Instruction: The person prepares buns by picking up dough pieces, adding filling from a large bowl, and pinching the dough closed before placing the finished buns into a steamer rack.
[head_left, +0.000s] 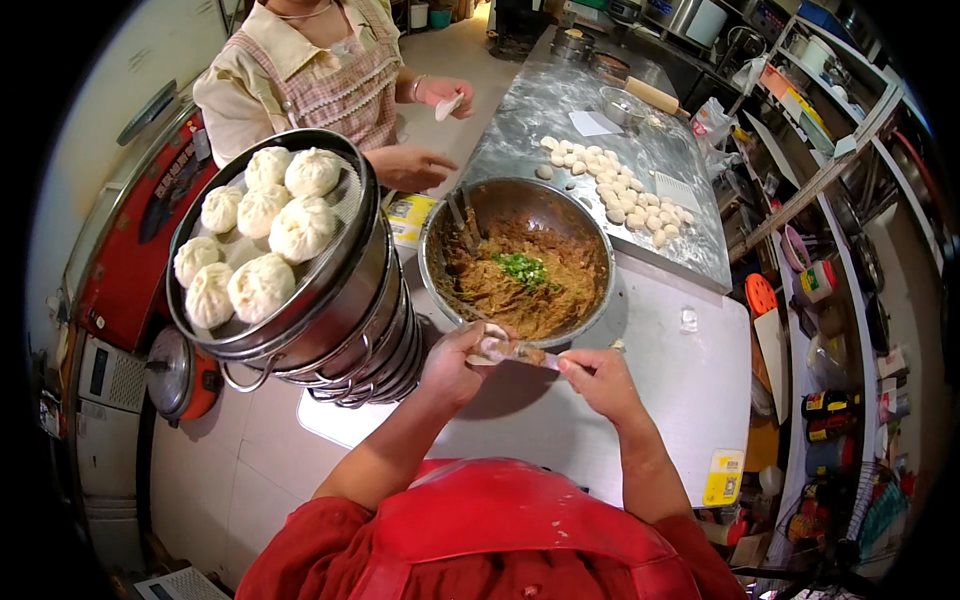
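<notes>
In my left hand (452, 367) rests a pale dough wrapper (487, 355), cupped at the near rim of a steel mixing bowl. My right hand (606, 384) grips a thin flat filling spatula (551, 361) whose far end carries brown filling over the wrapper. Inside the steel bowl (610, 289) is a mass of brown minced filling (547, 307), topped by chopped green onion (523, 270). Another utensil (466, 217) leans against the bowl's left inner wall. To the left rises a tall stack of metal steamers (367, 300), its top tier holding several pleated buns (262, 289).
Across the table a co-worker's hand (448, 94) holds a flat dough wrapper (448, 107). Many small dough pieces (626, 199) lie on the floured metal worktop (517, 124), with a rolling pin (652, 96) farther back. Shelving (862, 322) with bottles lines the right side.
</notes>
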